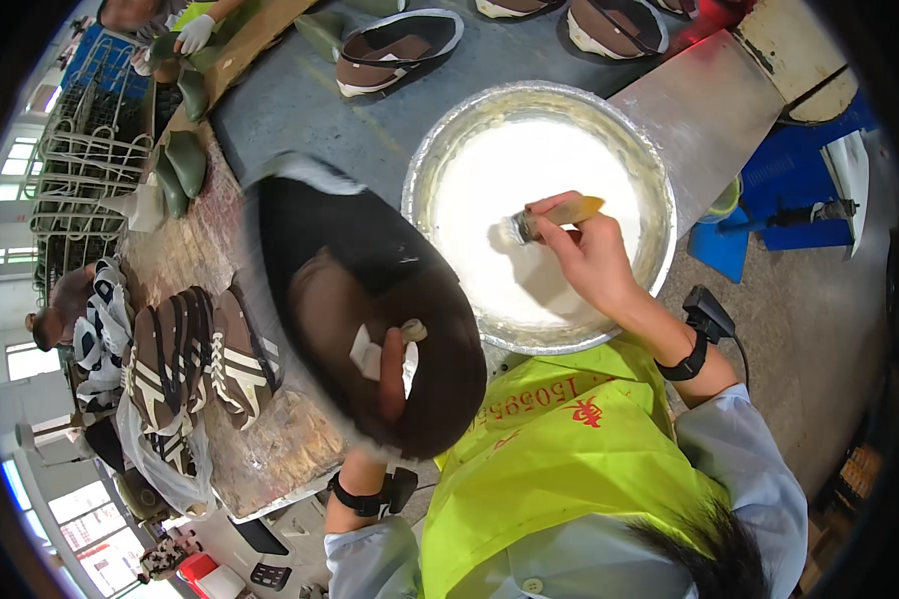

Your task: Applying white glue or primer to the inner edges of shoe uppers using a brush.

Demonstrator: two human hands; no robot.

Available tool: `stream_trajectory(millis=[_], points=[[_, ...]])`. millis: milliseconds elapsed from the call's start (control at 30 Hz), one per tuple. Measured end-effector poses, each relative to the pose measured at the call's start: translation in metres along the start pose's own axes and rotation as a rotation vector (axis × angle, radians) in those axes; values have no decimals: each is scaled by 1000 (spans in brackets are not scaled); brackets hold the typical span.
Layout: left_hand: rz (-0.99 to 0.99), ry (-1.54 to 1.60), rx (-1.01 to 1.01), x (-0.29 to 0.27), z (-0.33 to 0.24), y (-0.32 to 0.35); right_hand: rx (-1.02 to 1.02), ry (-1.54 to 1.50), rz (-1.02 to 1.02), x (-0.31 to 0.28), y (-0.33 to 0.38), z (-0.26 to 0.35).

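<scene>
My left hand (393, 384) holds up a brown and black shoe upper (360, 240), opening toward me, left of a round metal basin (666, 200). One finger shows inside the upper, beside a white patch; the other fingers are hidden behind it. The upper's edges are blurred. White, glue-like liquid (484, 175) covers the basin's bottom. Over it, my right hand (597, 255) grips a short brush with a yellowish handle (577, 210). The brush's bristle end points left, close to the liquid; whether it touches cannot be made out.
Another brown upper (395, 50) lies on the grey table beyond the basin, with several more at the far edge. Striped brown shoes (155, 359) and green shoe lasts (182, 165) stand on the left bench. A co-worker's gloved hand (196, 35) is at far left. Blue bins (784, 185) stand right.
</scene>
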State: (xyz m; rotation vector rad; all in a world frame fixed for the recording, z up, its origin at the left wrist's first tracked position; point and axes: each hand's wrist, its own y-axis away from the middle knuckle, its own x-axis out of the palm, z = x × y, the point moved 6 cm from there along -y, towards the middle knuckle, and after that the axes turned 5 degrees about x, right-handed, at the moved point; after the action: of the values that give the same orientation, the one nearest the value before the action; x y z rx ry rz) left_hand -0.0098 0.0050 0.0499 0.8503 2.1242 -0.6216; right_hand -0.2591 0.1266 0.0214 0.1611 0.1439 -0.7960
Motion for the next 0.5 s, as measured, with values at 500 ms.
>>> stream_trajectory(millis=[500], points=[[115, 937, -572, 35, 21, -19, 75, -250, 84, 24, 2, 18]])
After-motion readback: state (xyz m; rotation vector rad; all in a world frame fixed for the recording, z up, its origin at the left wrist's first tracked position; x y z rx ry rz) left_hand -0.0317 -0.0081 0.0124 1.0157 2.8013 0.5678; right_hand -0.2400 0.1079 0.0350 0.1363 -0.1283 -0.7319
